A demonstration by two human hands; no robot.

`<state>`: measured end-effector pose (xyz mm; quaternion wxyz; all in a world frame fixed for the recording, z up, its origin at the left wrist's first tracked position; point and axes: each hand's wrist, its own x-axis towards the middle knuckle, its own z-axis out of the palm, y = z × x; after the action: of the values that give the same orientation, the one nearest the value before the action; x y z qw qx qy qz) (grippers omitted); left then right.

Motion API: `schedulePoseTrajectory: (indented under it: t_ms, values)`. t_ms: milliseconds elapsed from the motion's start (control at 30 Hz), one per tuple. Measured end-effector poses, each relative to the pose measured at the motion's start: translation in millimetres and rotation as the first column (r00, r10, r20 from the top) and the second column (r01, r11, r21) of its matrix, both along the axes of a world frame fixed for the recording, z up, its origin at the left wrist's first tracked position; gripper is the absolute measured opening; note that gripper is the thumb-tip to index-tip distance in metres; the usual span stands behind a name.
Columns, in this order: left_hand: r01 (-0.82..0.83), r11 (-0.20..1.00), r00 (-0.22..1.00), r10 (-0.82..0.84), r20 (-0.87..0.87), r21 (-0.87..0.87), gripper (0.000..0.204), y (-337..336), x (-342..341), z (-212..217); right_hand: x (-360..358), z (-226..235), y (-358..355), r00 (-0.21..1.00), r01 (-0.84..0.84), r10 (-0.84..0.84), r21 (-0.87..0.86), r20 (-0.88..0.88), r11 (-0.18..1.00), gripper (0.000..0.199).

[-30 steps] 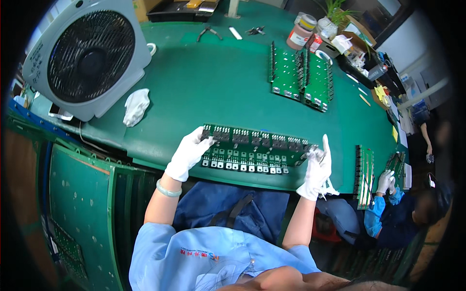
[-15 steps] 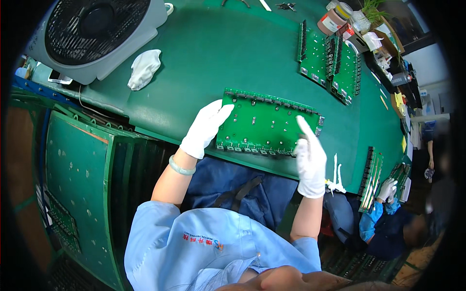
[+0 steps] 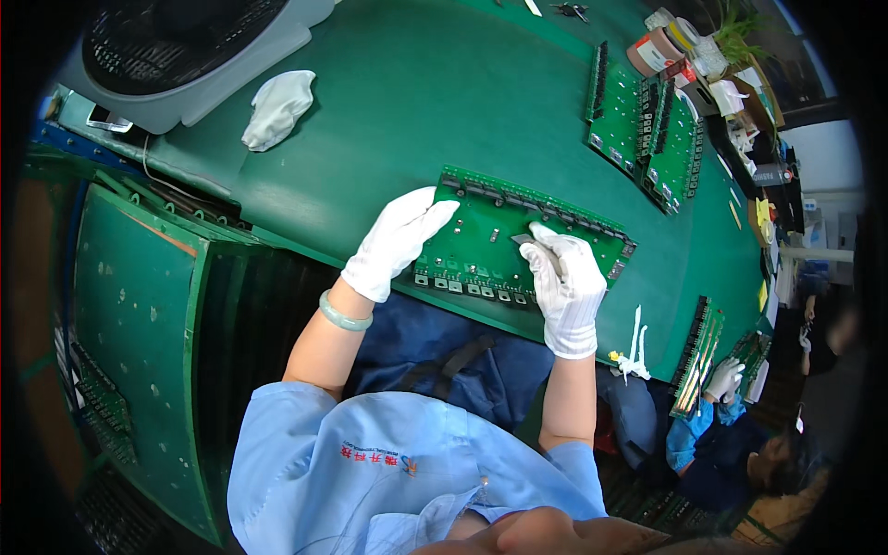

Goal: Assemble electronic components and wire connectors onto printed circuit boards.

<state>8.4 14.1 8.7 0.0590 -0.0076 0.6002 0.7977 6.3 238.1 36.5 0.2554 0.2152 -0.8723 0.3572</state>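
A green circuit board (image 3: 472, 245) lies tilted at the table's near edge, with a row of black connectors along its far side and square metal parts along its near side. My left hand (image 3: 402, 239), in a white glove, is closed on the board's left end, thumb on top. Over the right half of the board, my gloved right hand (image 3: 566, 277) pinches a small flat grey piece (image 3: 523, 239) between thumb and fingers. Its tip is close above the board's surface; whether it touches cannot be made out. The glove covers the rest of the piece.
More circuit boards (image 3: 638, 139) stand at the back right. A grey fan (image 3: 231, 69) and a crumpled white glove (image 3: 279, 109) are at the far left. A green rack (image 3: 139, 342) holds boards at my left. To the right, a co-worker's gloved hands (image 3: 725, 379) handle another board.
My right hand has moved left and inward over the board, its fingers now curled with the grey piece visible. The board has turned slightly clockwise under my left hand's hold.
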Motion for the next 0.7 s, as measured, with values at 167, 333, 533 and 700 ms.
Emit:
schedulePoseTrajectory:
  t_ms: [167,333,533,700]
  values:
    - [0.011,0.991,1.000,-0.011,0.005,-0.131,0.023,-7.0,0.5,-2.3,0.0,2.6,-4.0,0.997,-0.059,0.066,0.168,-0.041,0.984,0.026]
    - [-0.036,0.966,0.979,-0.017,-0.203,-0.254,0.024,-5.5,0.4,-1.9,-0.9,-4.4,-1.7,0.996,-0.049,0.057,0.121,-0.064,0.991,0.029]
    - [-0.014,0.985,0.995,-0.003,-0.097,-0.174,0.024,-4.7,1.6,-0.5,-0.9,-1.3,-0.5,0.993,-0.093,0.103,0.159,-0.057,0.983,0.026]
    - [-0.007,0.974,0.993,-0.020,-0.113,-0.226,0.023,-5.1,-0.1,-2.0,2.6,-6.9,2.4,0.976,-0.160,0.187,0.216,-0.111,0.963,0.029]
